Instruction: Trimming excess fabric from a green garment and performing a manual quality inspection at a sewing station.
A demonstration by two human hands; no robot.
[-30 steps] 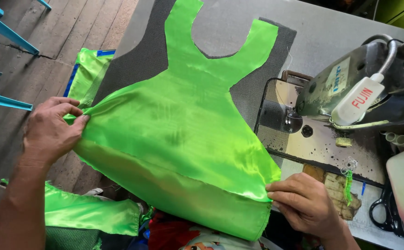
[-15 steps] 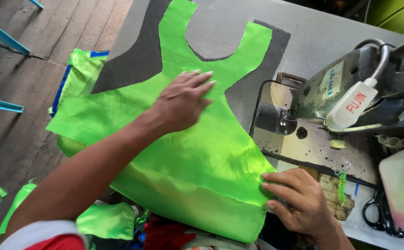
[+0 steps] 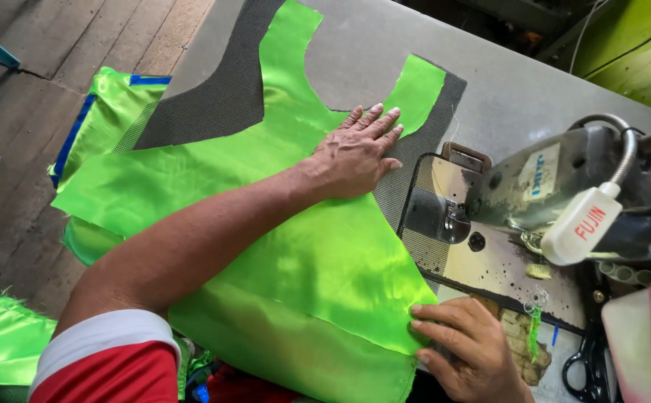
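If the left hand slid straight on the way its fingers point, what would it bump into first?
Probably the green strap of the shiny cloth, just ahead of the left hand, then grey mesh and bare table. Nothing tall seems to block it.
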